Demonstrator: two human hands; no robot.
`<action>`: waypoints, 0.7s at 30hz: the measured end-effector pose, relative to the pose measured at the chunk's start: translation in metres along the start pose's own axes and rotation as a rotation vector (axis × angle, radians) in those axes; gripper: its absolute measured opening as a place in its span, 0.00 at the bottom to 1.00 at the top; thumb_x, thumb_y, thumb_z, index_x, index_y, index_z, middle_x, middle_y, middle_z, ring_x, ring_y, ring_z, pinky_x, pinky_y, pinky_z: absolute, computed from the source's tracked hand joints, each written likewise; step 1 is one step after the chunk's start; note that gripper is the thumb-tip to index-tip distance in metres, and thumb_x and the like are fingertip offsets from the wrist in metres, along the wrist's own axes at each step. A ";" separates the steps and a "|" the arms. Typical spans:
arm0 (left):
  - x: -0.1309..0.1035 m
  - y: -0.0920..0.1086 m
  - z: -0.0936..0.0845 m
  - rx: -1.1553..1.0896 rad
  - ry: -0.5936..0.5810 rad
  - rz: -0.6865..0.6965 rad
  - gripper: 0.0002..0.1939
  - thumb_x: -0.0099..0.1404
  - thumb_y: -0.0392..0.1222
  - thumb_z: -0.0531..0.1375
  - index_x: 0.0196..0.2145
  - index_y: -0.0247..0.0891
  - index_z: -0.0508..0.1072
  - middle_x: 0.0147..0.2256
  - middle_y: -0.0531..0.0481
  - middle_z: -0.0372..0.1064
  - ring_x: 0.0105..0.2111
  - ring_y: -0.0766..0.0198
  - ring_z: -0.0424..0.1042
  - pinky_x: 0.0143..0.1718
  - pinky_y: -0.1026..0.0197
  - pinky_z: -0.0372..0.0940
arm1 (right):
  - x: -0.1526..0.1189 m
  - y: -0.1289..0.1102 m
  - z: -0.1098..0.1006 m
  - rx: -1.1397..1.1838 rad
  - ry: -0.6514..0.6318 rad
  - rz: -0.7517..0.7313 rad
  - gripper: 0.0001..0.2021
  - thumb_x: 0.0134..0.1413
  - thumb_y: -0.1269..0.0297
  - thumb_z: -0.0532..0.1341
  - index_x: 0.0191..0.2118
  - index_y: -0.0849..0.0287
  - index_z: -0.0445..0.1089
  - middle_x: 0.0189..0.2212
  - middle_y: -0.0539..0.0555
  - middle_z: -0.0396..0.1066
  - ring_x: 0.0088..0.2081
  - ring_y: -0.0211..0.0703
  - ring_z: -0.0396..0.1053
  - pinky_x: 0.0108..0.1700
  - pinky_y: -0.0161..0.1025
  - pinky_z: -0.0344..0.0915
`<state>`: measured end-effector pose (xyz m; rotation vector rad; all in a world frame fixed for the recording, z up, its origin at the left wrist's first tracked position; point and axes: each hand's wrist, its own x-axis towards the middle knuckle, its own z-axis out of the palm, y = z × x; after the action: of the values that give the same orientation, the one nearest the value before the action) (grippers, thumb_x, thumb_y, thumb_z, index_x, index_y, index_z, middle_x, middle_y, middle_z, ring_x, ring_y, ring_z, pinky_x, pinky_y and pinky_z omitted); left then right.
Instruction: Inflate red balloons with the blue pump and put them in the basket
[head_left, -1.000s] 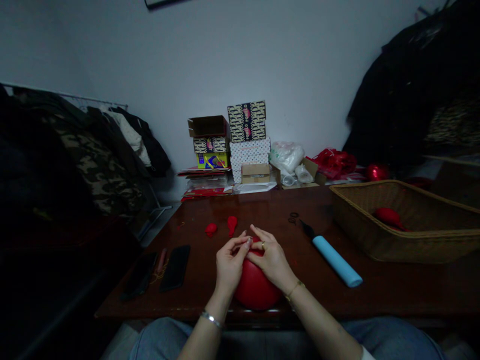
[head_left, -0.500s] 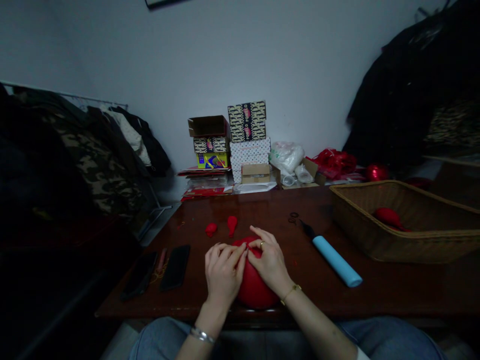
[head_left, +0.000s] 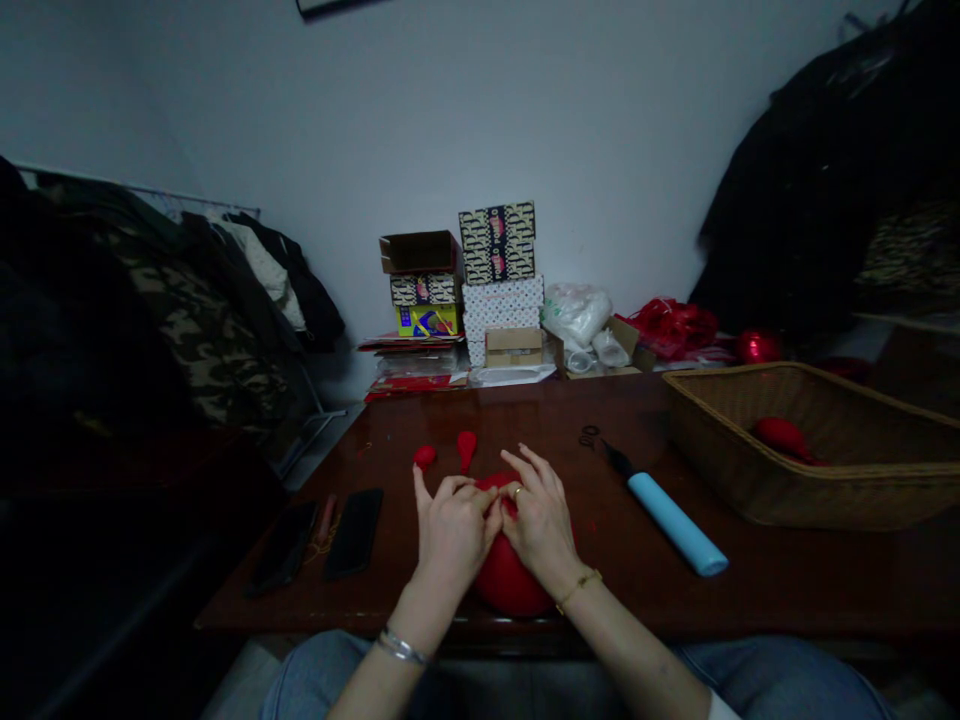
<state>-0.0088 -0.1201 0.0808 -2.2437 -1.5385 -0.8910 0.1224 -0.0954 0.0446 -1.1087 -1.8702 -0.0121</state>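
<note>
Over the last second the left hand (head_left: 454, 530) has turned over further and spread its fingers, the little finger now sticking up to the far left. The right hand (head_left: 541, 520) has fanned its outer fingers upward. Thumbs and forefingers still meet at the far top of the large red balloon (head_left: 514, 580), which has stayed at the near edge of the table (head_left: 615, 560). The change looks like a shift of finger position, with the work remaining at that one spot. Each grip appears pinched together on rubber there; the knuckles hide exactly what lies between the fingertips.

The balloon is round, taut and matte. Beyond the hands lie two small red pieces, a limp, teardrop-shaped balloon (head_left: 466, 450) and a rounder one (head_left: 424, 457), both soft-looking. To the right, a smooth light-blue cylinder (head_left: 679, 525) with a black tapered tip lies slantwise on the glossy, reddish-brown tabletop. Farther right, a woven wicker basket (head_left: 720, 490) with sloping sides holds another red balloon (head_left: 784, 438), small and plump. A flat, dark slab (head_left: 355, 533) lies to the left.
</note>
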 end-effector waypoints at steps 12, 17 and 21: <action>-0.006 -0.005 0.018 -0.033 0.099 -0.150 0.05 0.59 0.37 0.57 0.31 0.41 0.74 0.29 0.51 0.74 0.33 0.58 0.71 0.57 0.39 0.46 | -0.004 0.007 0.002 0.085 0.066 -0.062 0.03 0.48 0.71 0.59 0.27 0.56 0.66 0.53 0.56 0.64 0.61 0.53 0.51 0.57 0.58 0.56; -0.006 -0.007 0.020 -0.012 0.178 -0.073 0.04 0.60 0.37 0.58 0.33 0.40 0.73 0.33 0.49 0.75 0.38 0.57 0.72 0.59 0.37 0.40 | -0.005 0.010 0.002 0.183 0.076 -0.021 0.03 0.50 0.70 0.57 0.31 0.56 0.67 0.55 0.57 0.62 0.61 0.50 0.50 0.57 0.55 0.57; -0.009 -0.011 0.027 -0.013 0.257 -0.015 0.05 0.61 0.36 0.58 0.35 0.40 0.73 0.34 0.49 0.75 0.43 0.54 0.72 0.60 0.35 0.36 | -0.006 0.011 0.002 0.293 0.080 0.033 0.03 0.53 0.68 0.56 0.33 0.55 0.67 0.56 0.57 0.61 0.61 0.49 0.51 0.58 0.54 0.55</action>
<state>-0.0118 -0.1077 0.0527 -2.0340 -1.4372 -1.1461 0.1298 -0.0919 0.0344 -0.9226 -1.7174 0.2272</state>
